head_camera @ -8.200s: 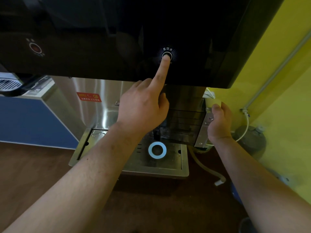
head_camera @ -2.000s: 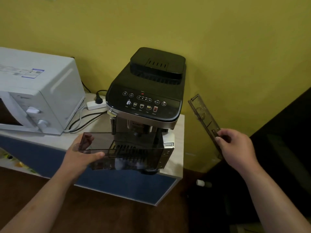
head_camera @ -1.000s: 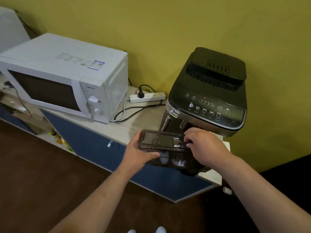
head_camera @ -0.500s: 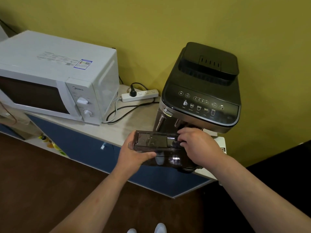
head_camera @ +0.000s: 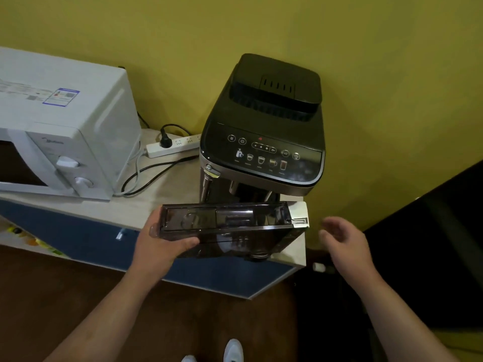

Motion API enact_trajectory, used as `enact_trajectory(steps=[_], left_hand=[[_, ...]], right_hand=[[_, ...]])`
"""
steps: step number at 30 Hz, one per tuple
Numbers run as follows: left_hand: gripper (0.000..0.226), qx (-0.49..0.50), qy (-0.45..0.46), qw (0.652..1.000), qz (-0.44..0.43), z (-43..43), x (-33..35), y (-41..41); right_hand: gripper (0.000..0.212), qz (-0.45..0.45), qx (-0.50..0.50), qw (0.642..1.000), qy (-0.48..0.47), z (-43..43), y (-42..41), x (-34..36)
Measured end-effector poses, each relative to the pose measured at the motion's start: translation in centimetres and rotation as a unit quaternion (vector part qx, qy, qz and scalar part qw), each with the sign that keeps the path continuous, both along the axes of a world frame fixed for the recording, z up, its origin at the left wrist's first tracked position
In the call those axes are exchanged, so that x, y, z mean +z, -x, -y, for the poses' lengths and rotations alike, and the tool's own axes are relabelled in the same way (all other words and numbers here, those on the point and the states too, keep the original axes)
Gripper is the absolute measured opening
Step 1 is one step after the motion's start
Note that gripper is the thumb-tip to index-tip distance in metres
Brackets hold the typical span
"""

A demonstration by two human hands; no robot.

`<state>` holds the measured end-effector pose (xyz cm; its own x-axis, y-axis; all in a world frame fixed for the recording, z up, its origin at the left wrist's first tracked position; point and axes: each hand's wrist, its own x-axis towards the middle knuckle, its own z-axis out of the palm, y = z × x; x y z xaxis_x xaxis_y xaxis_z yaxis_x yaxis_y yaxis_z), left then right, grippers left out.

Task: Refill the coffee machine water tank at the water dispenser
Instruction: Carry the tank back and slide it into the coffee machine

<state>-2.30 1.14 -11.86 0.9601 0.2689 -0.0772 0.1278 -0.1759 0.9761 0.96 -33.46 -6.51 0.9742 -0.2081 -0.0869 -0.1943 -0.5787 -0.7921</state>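
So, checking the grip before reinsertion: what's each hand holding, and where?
Left hand grips the water tank by its left end; right hand holds nothing.

this looks like an office break corner or small pantry. a white microwave (head_camera: 65, 142) sits at nine o'clock on a pale desk (head_camera: 156, 202) with blue fronts, a black bean-to-cup coffee machine (head_camera: 264, 142) stands at twelve o'clock, and a white power strip (head_camera: 172, 147) lies between them against the bare mustard-yellow wall (head_camera: 366, 74) (cables loose across the top). dark brown flooring (head_camera: 52, 296) runs below, at seven o'clock.
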Motion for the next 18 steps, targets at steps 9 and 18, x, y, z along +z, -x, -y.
enact_trajectory(steps=[9,18], left_hand=[[0.07,0.007,-0.036,0.999,-0.032,0.0,0.4,0.1],[0.054,0.0,-0.048,0.998,-0.031,0.5,1.4,-0.3]], right_hand=[[0.071,-0.2,0.251,0.944,-0.077,0.0,-6.4,-1.7],[0.068,-0.223,0.327,0.915,-0.076,0.7,-8.2,-2.0]])
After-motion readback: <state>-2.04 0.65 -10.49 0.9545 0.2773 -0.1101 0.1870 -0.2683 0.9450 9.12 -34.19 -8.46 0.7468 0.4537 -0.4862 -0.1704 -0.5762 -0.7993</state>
